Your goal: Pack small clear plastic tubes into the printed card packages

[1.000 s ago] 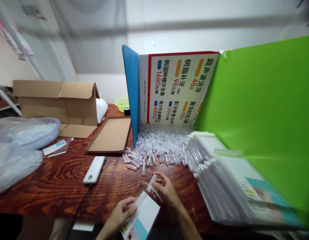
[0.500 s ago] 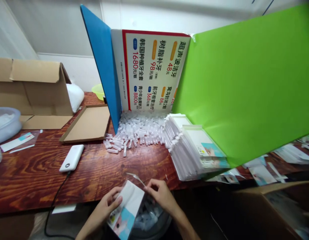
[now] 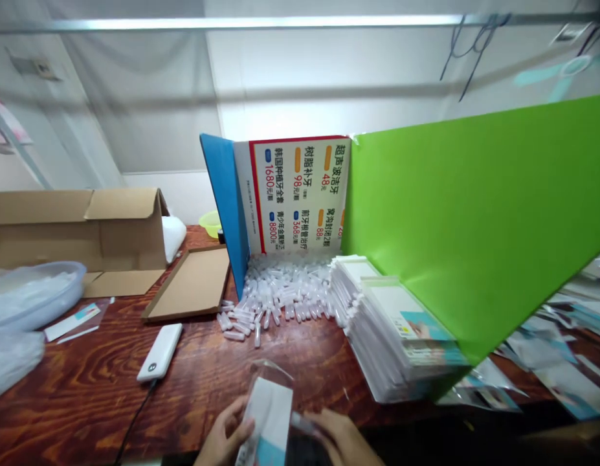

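Left hand pinches a clear packet, thumb in front, at the packet's left edge. Packet is at the near edge of the bench, lower middle of view, raised and roughly upright; white card with a blue lower part inside, clear film sticking up past the card top. Right hand just right of it, blurred, fingers pinching a small pale piece, one end pointing at the packet's right edge; can't tell if they touch.

Beyond the hands: heap of small clear tubes, a few loose at its near left side. Right of heap, a stack of filled packets against the green panel. Printed board stands behind the heap, blue panel on its left. Left of that, shallow cardboard tray; nearer, white power bank with a dark cable. Far left: pale basin, cardboard box behind. More packets right of the green panel.
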A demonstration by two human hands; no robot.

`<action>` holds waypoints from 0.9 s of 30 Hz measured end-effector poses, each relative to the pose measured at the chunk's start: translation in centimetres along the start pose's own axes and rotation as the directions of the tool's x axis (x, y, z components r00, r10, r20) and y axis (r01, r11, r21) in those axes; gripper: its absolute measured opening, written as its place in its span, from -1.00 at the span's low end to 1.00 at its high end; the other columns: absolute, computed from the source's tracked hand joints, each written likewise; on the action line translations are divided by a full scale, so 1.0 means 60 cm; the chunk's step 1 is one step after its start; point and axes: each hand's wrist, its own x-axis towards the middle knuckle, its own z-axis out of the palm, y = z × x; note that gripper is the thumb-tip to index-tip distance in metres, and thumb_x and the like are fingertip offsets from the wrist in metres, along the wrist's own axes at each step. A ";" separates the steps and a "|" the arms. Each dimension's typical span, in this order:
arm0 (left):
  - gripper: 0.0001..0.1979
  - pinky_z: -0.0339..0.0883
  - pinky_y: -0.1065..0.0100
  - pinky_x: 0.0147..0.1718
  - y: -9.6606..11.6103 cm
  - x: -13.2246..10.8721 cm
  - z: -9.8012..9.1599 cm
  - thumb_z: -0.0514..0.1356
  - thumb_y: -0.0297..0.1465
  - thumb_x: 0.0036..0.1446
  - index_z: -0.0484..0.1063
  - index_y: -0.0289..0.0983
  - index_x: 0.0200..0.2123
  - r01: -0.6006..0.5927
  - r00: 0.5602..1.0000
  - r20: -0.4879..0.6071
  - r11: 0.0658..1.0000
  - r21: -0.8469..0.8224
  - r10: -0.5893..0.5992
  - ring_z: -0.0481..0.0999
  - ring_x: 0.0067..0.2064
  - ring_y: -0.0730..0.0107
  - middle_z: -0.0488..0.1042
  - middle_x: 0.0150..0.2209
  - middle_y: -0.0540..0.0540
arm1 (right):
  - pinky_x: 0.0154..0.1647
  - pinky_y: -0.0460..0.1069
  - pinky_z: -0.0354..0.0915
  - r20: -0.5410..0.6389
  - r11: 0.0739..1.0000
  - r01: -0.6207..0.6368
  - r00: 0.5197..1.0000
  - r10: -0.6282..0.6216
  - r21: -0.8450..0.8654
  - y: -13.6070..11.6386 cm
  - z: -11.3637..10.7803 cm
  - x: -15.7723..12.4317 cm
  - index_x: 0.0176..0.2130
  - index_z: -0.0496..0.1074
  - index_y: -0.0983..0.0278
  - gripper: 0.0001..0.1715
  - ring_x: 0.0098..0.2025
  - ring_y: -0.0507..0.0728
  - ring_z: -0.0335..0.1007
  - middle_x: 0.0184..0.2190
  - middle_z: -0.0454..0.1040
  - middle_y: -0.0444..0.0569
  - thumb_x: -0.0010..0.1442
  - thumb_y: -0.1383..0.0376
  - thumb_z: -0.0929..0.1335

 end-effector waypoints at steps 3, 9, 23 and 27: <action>-0.26 0.35 0.09 0.10 0.003 0.019 0.001 0.40 0.15 -0.20 0.62 -0.32 -0.11 -0.034 0.996 0.087 0.994 0.100 0.025 0.53 0.05 -0.17 0.64 -0.04 -0.29 | 0.07 0.09 0.32 -0.059 0.992 0.053 0.997 -0.047 0.111 -0.068 -0.073 0.043 0.08 0.54 0.13 -0.60 0.02 0.26 0.46 -0.05 0.56 0.08 0.35 0.12 0.30; -0.20 0.32 0.02 0.14 0.025 0.037 0.001 0.39 0.20 -0.24 0.64 -0.30 -0.08 -0.002 0.989 0.145 0.988 0.154 -0.021 0.48 0.11 -0.26 0.64 -0.03 -0.29 | -0.14 -0.01 0.36 0.045 0.967 0.127 0.989 -0.140 0.223 -0.119 -0.121 0.088 0.05 0.58 0.11 -0.53 -0.16 0.11 0.45 -0.18 0.46 -0.02 0.28 0.39 0.24; -0.27 0.30 0.12 0.13 0.055 0.063 -0.009 0.41 0.09 -0.11 0.61 -0.32 0.00 0.118 0.967 0.204 0.976 0.180 -0.155 0.50 0.10 -0.15 0.62 0.00 -0.26 | -0.44 -0.07 0.27 0.223 0.706 -0.269 0.962 0.160 0.655 -0.071 -0.069 0.125 -0.38 0.46 0.25 -0.69 -0.49 0.07 0.43 -0.52 0.52 -0.17 -0.07 0.23 0.58; -0.26 0.34 0.17 0.04 0.070 0.077 -0.005 0.41 0.09 -0.13 0.62 -0.33 -0.01 0.143 0.966 0.194 0.980 0.141 -0.169 0.52 0.03 -0.11 0.65 -0.08 -0.24 | -0.43 -0.09 0.15 0.176 0.688 -0.223 0.975 0.139 0.691 -0.057 -0.029 0.144 -0.54 0.54 0.31 -0.60 -0.48 0.00 0.28 -0.55 0.43 -0.17 -0.14 0.08 0.62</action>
